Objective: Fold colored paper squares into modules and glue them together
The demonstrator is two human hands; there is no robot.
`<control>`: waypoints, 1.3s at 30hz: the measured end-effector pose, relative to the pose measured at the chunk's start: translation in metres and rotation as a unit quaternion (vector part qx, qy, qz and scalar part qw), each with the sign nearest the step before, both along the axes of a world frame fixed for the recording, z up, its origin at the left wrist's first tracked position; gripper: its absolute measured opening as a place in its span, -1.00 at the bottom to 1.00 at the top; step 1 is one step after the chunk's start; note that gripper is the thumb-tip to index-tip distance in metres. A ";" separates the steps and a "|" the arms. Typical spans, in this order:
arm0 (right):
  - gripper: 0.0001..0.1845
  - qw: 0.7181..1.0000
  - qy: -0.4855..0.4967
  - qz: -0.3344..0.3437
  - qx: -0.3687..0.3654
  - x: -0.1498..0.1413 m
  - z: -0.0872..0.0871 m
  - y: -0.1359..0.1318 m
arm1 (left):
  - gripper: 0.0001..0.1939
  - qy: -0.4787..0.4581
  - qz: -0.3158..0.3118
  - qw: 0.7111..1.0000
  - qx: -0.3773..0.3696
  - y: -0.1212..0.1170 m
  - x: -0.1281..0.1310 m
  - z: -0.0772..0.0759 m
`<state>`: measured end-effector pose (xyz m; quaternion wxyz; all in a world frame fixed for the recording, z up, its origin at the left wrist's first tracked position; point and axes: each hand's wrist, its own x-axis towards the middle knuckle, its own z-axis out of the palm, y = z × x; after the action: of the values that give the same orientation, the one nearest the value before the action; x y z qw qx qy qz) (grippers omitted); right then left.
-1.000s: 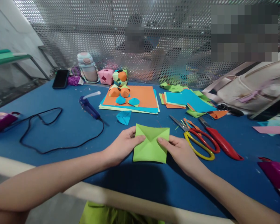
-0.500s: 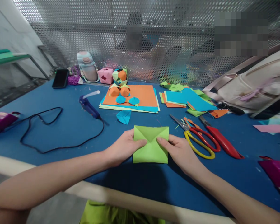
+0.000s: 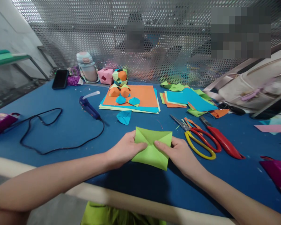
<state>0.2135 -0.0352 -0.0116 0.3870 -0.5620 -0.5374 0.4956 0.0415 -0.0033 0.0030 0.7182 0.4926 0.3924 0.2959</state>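
A square of light green paper [image 3: 152, 156], creased along its diagonals, is held above the front of the blue table [image 3: 67, 131]. My left hand [image 3: 123, 148] grips its left edge, thumb on the face and fingers behind. On the right edge, my right hand [image 3: 179, 151] pinches it the same way, its thumb near the centre. Just beyond the paper lies a folded blue paper piece [image 3: 124, 117]. Scissors [image 3: 199, 140] with red and yellow handles rest to the right of my right hand, beside a red-handled cutter [image 3: 222, 139].
A blue glue gun [image 3: 90, 107] with a black cord lies at left. Stacked coloured sheets [image 3: 142, 97] bear folded paper pieces [image 3: 125, 91]. Paper scraps [image 3: 196, 100] lie at back right, near a pale bag [image 3: 253, 81]. A bottle [image 3: 87, 70] and phone [image 3: 60, 78] stand at back left.
The green paper has tilted clockwise and bowed between my hands, its lower right corner dropping. My right thumb has slid slightly left, closer to the centre.
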 end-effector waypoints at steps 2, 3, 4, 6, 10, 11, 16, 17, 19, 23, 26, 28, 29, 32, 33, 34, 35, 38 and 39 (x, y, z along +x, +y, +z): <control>-0.55 1.000 0.025 -0.003 -0.012 0.000 -0.001 0.000 | -0.65 0.001 -0.002 1.000 0.000 0.000 0.000 0.000; -0.54 0.999 0.031 -0.004 -0.015 0.000 -0.001 0.000 | -0.64 0.004 -0.002 1.000 -0.001 -0.001 0.000 0.000; -0.54 0.999 0.034 -0.004 -0.017 0.000 -0.002 0.000 | -0.64 0.007 -0.001 1.000 -0.001 -0.001 0.000 0.000; -0.53 0.999 0.034 -0.003 -0.018 0.000 -0.002 0.000 | -0.64 0.011 -0.001 1.000 0.000 -0.001 0.000 0.000; -0.54 1.000 0.025 -0.004 -0.005 -0.001 0.000 0.000 | -0.65 0.022 0.004 1.000 0.017 -0.001 0.000 0.001; -0.54 1.000 0.020 -0.003 0.001 -0.001 0.001 0.000 | -0.65 0.025 0.006 0.999 0.022 -0.001 0.000 0.001; -0.59 0.999 -0.030 -0.001 0.043 -0.003 0.004 -0.004 | -0.69 0.038 0.019 0.998 0.037 -0.001 0.000 0.001; -0.60 0.998 -0.042 -0.002 0.052 -0.004 0.005 -0.005 | -0.71 0.043 0.026 0.998 0.040 -0.001 0.001 0.002; -0.63 0.995 -0.063 -0.002 0.071 -0.005 0.005 -0.007 | -0.73 0.056 0.043 0.996 0.047 -0.001 0.001 0.003; -0.65 0.990 -0.102 -0.003 0.099 -0.006 0.006 -0.008 | -0.74 0.072 0.057 0.994 0.054 0.000 0.001 0.004; -0.63 0.988 -0.115 -0.002 0.103 -0.005 0.006 -0.009 | -0.75 0.069 0.056 0.995 0.049 0.000 0.001 0.003; -0.63 0.989 -0.108 0.002 0.102 -0.005 0.006 -0.009 | -0.73 0.059 0.053 0.996 0.047 0.000 0.001 0.002; -0.63 0.989 -0.104 0.001 0.101 -0.004 0.006 -0.009 | -0.73 0.054 0.052 0.996 0.046 0.000 0.001 0.002; -0.61 0.988 -0.109 -0.023 0.105 -0.004 0.006 -0.009 | -0.72 0.047 0.044 0.997 0.042 0.000 0.001 0.001; -0.60 0.987 -0.114 -0.031 0.106 -0.004 0.006 -0.009 | -0.72 0.045 0.041 0.997 0.041 0.000 0.001 0.001; -0.59 0.987 -0.116 -0.035 0.106 -0.004 0.006 -0.009 | -0.72 0.044 0.038 0.997 0.042 0.000 0.001 0.001; -0.59 0.987 -0.114 -0.035 0.106 -0.004 0.006 -0.009 | -0.73 0.046 0.037 0.997 0.044 -0.001 0.001 0.001; -0.61 0.989 -0.100 -0.026 0.103 -0.004 0.005 -0.008 | -0.76 0.059 0.036 0.996 0.057 -0.001 0.001 0.002; -0.61 0.990 -0.096 -0.023 0.102 -0.003 0.005 -0.008 | -0.77 0.063 0.035 0.996 0.060 -0.001 0.001 0.002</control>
<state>0.2100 -0.0434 -0.0065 0.4002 -0.5769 -0.6065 0.3730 0.0426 -0.0044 0.0048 0.6504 0.5386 0.4350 0.3126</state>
